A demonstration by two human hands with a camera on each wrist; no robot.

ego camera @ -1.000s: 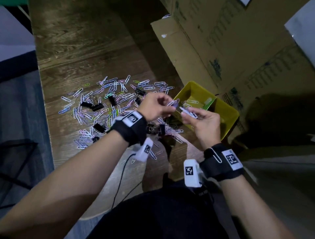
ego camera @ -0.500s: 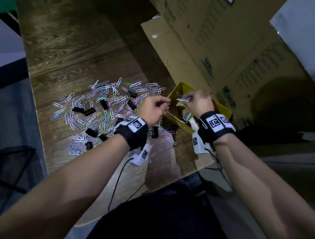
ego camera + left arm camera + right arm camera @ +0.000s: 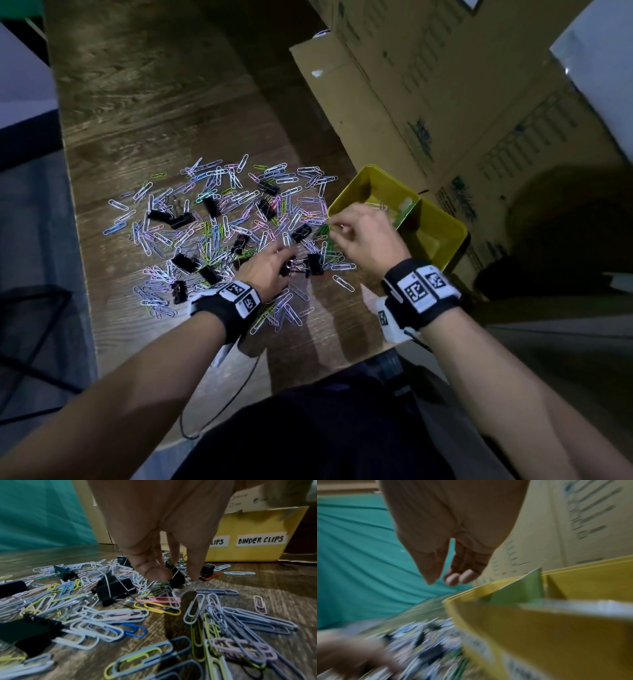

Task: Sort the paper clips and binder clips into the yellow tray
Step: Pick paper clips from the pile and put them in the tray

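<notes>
We are sorting clips into the yellow tray (image 3: 442, 226) at the desk's (image 3: 144, 102) right edge.
A paper clip (image 3: 376, 206) is lying inside; our left hand (image 3: 265, 270) is pinching a black binder clip (image 3: 176, 578) amid the pastel pile (image 3: 219, 233), our right hand (image 3: 363, 236) hanging loose, holding nothing.

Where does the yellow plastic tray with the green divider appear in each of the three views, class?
Head view: yellow plastic tray right of centre, beside the clip pile on the wooden table.
Left wrist view: upper right, its labelled wall behind the fingers.
Right wrist view: lower right, blurred, close to the camera.
Shared landmark: the green divider shows in the head and right wrist views.
</notes>
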